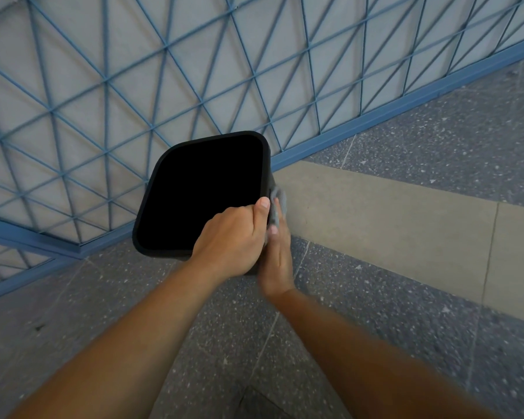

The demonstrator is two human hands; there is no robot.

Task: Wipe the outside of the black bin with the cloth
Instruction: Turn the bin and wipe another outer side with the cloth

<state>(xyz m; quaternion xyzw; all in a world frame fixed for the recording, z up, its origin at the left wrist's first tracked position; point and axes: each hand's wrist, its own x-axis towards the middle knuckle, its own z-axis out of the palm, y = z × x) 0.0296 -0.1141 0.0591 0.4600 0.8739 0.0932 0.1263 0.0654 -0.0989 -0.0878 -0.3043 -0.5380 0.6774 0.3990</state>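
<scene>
The black bin (152,189) stands on the floor, seen from above, its square mouth open and dark inside. My left hand (233,237) grips the bin's near right rim corner, thumb on top. My right hand (277,255) lies flat against the bin's right outer wall and presses a grey cloth (276,204) onto it. The cloth sticks out above my fingertips. Most of the bin's right wall is hidden behind my hands.
A blue metal lattice railing (315,143) runs diagonally right behind the bin, touching or nearly touching its far corner. The floor is speckled grey tile (406,313) with a beige strip (390,207) to the right of the bin.
</scene>
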